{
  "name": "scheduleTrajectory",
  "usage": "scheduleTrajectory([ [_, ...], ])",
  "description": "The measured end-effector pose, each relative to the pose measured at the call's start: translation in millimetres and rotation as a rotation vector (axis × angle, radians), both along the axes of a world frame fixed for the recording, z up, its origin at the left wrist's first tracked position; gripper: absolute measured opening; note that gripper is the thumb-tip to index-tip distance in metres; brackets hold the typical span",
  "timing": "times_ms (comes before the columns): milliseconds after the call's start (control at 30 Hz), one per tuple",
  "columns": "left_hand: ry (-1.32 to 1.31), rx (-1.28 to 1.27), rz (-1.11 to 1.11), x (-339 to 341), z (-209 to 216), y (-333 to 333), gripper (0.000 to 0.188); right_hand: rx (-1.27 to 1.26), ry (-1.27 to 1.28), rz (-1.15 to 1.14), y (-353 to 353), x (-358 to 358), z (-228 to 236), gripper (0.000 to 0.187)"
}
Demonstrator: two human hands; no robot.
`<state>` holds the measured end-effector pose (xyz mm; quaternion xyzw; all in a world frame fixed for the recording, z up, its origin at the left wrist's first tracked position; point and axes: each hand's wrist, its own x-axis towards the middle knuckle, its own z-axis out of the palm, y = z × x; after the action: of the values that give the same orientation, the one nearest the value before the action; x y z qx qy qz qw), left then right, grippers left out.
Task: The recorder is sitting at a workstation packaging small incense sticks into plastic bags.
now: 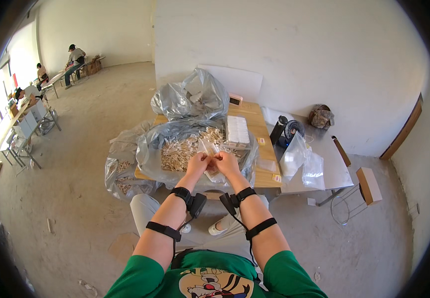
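Observation:
My left hand (pixel 198 163) and my right hand (pixel 226 162) meet over the near part of the table, fingers pinched together on a small clear plastic bag (pixel 207 147). The bag stands up between them, and its lower part is mostly behind my fingers. Just beyond and to the left spreads a heap of cotton swabs (pixel 176 153) with thin tan sticks, lying on a grey plastic sheet (pixel 148 155). A stack of white packs (pixel 237 131) sits at the heap's far right, a little past my right hand.
A large grey plastic bag (pixel 191 97) stands at the table's back. More swabs lie in a bag (pixel 125 171) at the left. On the right side table are a black fan (pixel 293 130), clear bags (pixel 313 171) and a camouflage cap (pixel 321 116). Other people sit far left.

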<state>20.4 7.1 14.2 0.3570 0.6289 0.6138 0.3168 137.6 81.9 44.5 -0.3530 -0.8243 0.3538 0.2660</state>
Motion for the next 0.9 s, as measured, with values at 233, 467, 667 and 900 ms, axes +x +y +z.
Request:
scheduleTrajectory([
  [233, 0.163, -0.148, 0.096, 8, 20, -5, 0.018, 0.181, -0.063, -0.047, -7, -1, -4, 0.019],
  [467, 0.346, -0.147, 0.147, -4, -1, 3, 0.021, 0.351, -0.126, -0.006, -12, -9, 3, 0.017],
  [667, 0.51, -0.126, 0.258, -24, 23, -6, 0.022, 0.43, -0.118, -0.121, 8, -20, 12, 0.014],
  [900, 0.493, -0.243, 0.16, -62, 56, -23, 0.028, 0.428, 0.007, -0.238, 45, -5, 36, 0.009],
])
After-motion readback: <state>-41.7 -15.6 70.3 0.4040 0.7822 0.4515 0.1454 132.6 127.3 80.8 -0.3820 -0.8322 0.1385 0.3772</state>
